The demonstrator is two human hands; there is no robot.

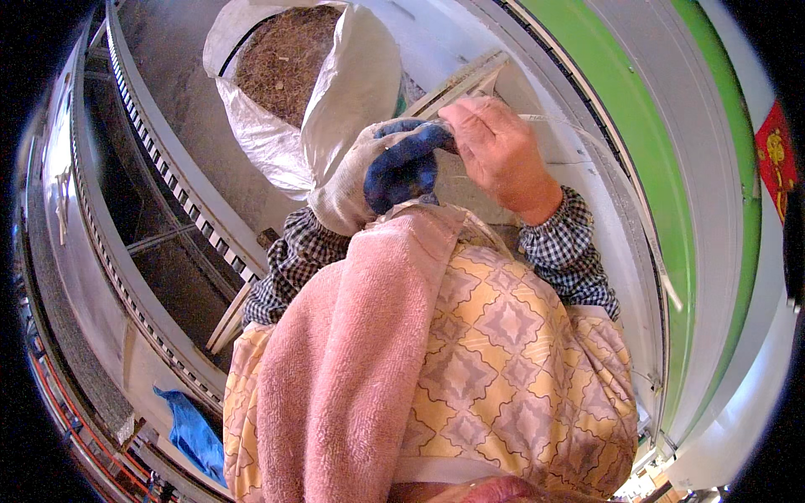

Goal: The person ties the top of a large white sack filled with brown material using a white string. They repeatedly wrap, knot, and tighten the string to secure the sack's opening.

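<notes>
Closest up: pink towel (335, 360) hanging over a yellow top (503, 344), upper end almost against the work. Tuck that aside, seriously. Then checked sleeves (566, 247), gathered back at the wrists, fine as is.

Now the main bit. Left hand (344, 189) in a grey and blue glove (402, 168), fingers bent in toward the right. Can't tell how tight, or whether gripping anything. Right hand (499, 155) bare, fingers bunched down onto the thumb, hardly any gap showing, tips touching or just beside the glove's fingertips. Can't make out the contents of that pinch: maybe a bit of glove, maybe something tiny. Glove itself out in front of the chest, just past the towel.

Looks like fiddly fingertip work, so: hold the left steady, give the fine stuff to the bare fingers, pinch at the very tips, turn both wrists a touch for a better view. Don't yank.

Beyond that, open white sack (352, 84) of loose brown stuff (285, 63). Avoid dropping small bits in there, a pain to fish out. Off to the sides, toothed rail (197, 197) left, green panel (625, 92) right. Keep elbows off both.
</notes>
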